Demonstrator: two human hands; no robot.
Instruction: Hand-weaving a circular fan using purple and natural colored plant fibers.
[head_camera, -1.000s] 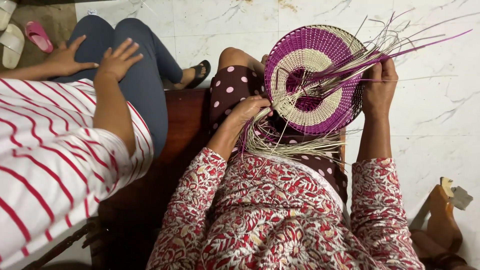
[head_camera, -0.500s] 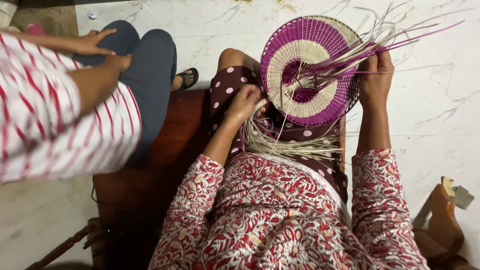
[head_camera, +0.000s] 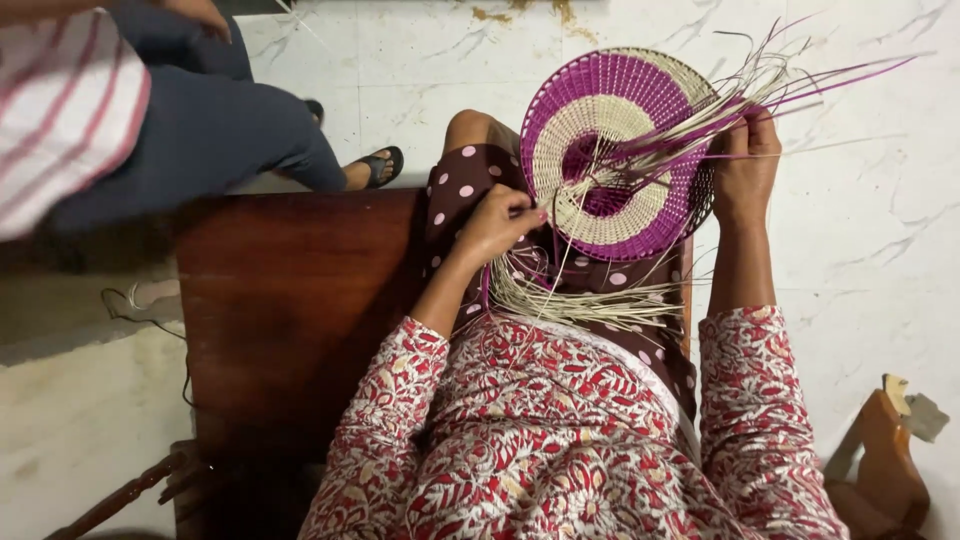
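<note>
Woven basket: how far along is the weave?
Done: the woven basket shows complete purple and cream rings. In hand: the left hand pinches strands at its lower edge, and the right hand grips the loose strands at its right rim. Left: those unwoven ends, plus the cream bundle on the lap.

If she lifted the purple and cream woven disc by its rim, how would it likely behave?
The woven disc probably keeps its round shape, since its tight rings stand upright between her left hand and right hand. It looks light, being openwork. The loose strands would likely flop; they already droop across her lap.
</note>
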